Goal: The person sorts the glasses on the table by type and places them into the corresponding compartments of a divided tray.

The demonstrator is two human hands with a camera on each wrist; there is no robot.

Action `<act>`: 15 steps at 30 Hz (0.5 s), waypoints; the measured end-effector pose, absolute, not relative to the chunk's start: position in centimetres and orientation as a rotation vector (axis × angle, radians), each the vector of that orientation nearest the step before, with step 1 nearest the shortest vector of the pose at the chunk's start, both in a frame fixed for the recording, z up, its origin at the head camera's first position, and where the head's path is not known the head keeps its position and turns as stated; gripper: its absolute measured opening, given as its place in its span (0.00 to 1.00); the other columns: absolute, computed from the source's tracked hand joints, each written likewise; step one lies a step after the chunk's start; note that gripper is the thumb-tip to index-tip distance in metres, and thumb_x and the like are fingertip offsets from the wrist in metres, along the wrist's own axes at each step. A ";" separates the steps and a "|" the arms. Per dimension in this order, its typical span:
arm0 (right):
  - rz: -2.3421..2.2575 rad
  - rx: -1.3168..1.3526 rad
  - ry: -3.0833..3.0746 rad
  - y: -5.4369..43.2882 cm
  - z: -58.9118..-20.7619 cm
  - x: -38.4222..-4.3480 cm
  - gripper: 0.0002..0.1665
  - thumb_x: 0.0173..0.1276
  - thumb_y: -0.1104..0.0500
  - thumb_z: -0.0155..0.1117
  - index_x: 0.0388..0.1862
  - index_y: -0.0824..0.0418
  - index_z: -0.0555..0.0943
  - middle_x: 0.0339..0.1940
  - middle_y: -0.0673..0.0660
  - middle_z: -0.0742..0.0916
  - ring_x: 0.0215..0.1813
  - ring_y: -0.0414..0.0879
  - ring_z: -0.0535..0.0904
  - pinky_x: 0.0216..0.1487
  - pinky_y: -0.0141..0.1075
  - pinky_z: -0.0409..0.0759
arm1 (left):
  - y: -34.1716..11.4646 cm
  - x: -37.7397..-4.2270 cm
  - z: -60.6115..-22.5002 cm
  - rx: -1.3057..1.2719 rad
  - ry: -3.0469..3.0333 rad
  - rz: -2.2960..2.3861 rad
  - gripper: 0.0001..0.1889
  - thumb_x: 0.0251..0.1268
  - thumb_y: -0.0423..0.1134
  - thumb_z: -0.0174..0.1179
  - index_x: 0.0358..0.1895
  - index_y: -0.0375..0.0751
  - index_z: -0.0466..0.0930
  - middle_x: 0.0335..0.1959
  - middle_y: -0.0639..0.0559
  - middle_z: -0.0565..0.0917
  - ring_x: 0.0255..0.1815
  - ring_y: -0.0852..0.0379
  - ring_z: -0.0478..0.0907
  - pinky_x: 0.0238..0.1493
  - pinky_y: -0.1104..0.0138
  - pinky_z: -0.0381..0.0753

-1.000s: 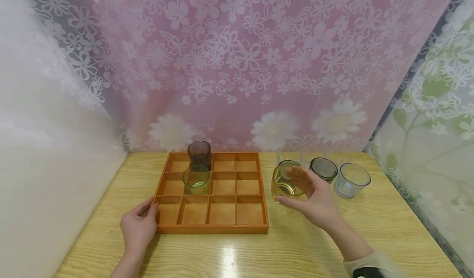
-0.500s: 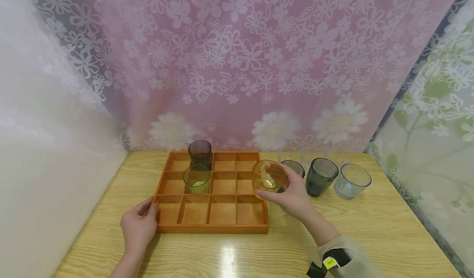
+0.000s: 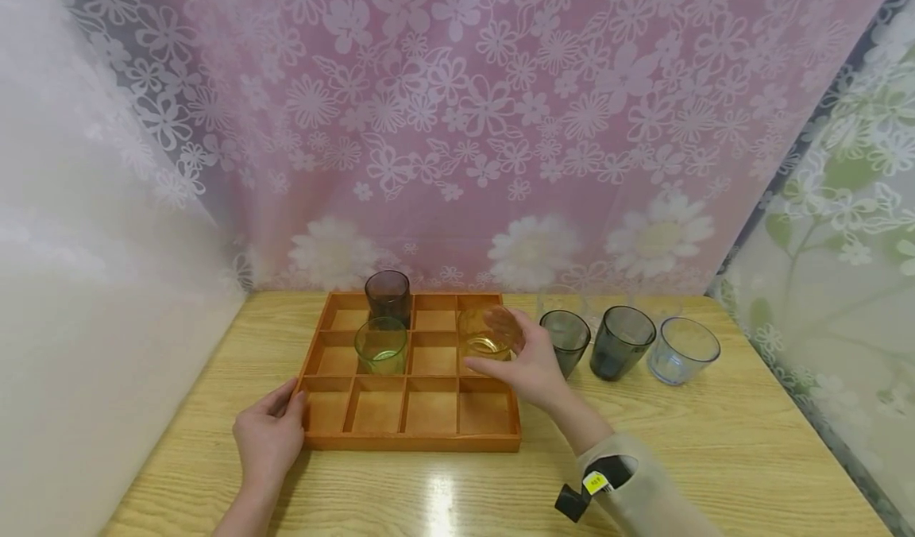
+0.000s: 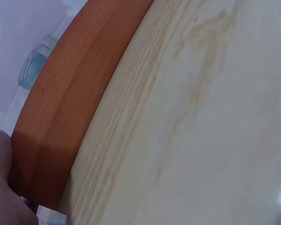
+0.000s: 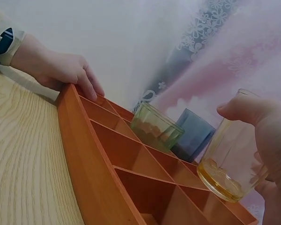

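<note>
My right hand [image 3: 529, 366] holds a yellow glass [image 3: 477, 332] around its side, over the right-hand compartment of the middle row of a wooden divided tray [image 3: 411, 443]. In the right wrist view this glass [image 5: 225, 164] is slightly tilted, its base close above the dividers. My left hand [image 3: 268, 432] grips the tray's left wall near the front corner; the right wrist view shows its fingers [image 5: 86, 86] over the edge. A green glass [image 3: 380, 348] stands in the second compartment of the middle row. Behind it, a dark purple glass [image 3: 388, 295] stands in the back row.
Right of the tray stand two dark grey glasses, the nearer one [image 3: 563, 342] partly behind my right hand and the other [image 3: 620, 345] beside it. A pale blue glass [image 3: 682, 353] stands farther right. Faint clear glasses [image 3: 561, 300] line the back. A floral curtain [image 3: 457, 124] borders the table.
My right hand has carried the yellow glass leftward from beside the grey glasses to over the tray's right column. My left hand stays on the tray.
</note>
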State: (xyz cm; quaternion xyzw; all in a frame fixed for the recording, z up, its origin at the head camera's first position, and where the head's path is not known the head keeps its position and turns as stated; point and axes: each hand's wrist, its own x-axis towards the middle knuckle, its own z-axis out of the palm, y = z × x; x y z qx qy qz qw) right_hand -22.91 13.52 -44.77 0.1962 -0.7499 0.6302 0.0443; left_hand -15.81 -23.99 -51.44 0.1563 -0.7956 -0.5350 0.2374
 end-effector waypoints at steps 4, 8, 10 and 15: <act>1.938 0.598 -2.298 12.7 -45.2 -23.5 0.43 0.57 0.63 0.87 0.70 0.61 0.76 0.68 0.58 0.82 0.72 0.54 0.76 0.71 0.44 0.76 | -24.0 -15.8 -51.3 0.419 -2.174 -1.481 0.14 0.71 0.26 0.67 0.56 0.24 0.86 0.52 0.30 0.86 0.53 0.39 0.85 0.39 0.84 0.79; 1.921 0.590 -2.307 11.9 -45.5 -23.9 0.43 0.57 0.62 0.87 0.70 0.59 0.76 0.67 0.56 0.82 0.72 0.58 0.75 0.71 0.44 0.77 | -23.9 -15.8 -51.4 0.415 -2.176 -1.475 0.14 0.71 0.26 0.67 0.56 0.24 0.86 0.52 0.30 0.87 0.53 0.39 0.85 0.39 0.83 0.79; 1.914 0.581 -2.315 11.6 -45.6 -24.1 0.43 0.57 0.61 0.88 0.70 0.57 0.77 0.67 0.53 0.83 0.72 0.58 0.76 0.71 0.44 0.77 | -24.0 -15.9 -51.5 0.421 -2.180 -1.463 0.14 0.71 0.26 0.67 0.56 0.25 0.86 0.52 0.31 0.87 0.53 0.40 0.85 0.39 0.83 0.80; 1.909 0.582 -2.325 10.6 -45.5 -24.4 0.43 0.57 0.59 0.88 0.70 0.58 0.77 0.67 0.54 0.83 0.71 0.54 0.77 0.71 0.45 0.77 | -24.0 -16.0 -51.6 0.437 -2.187 -1.440 0.14 0.71 0.26 0.66 0.56 0.26 0.87 0.51 0.32 0.88 0.52 0.42 0.85 0.39 0.83 0.80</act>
